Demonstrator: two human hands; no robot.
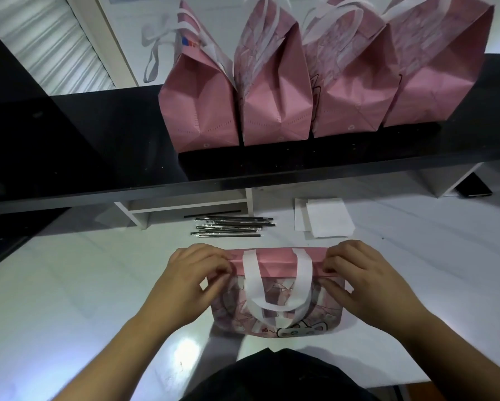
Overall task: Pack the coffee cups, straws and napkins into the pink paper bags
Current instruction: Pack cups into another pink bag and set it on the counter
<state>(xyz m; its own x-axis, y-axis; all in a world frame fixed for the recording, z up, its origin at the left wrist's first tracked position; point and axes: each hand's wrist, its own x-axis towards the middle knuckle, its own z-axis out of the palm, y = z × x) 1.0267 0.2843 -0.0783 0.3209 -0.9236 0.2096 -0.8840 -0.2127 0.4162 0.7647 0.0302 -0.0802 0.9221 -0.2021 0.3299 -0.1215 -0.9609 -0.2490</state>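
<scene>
A pink paper bag [277, 315] with white handles stands on the white table in front of me, its top folded over. My left hand [185, 285] pinches the folded top edge at its left corner. My right hand [367, 282] pinches the same fold at the right corner. Several wrapped black straws [231, 226] lie in a loose pile behind the bag. White napkins [326, 218] lie to the right of the straws. Several closed pink bags [277, 91] stand in a row on the black shelf above. No coffee cup shows.
A black shelf [98, 146] runs across the view over the table, held on white supports [191, 205]. A dark phone-like object [475, 185] lies under the shelf at the far right. My dark clothing fills the bottom edge.
</scene>
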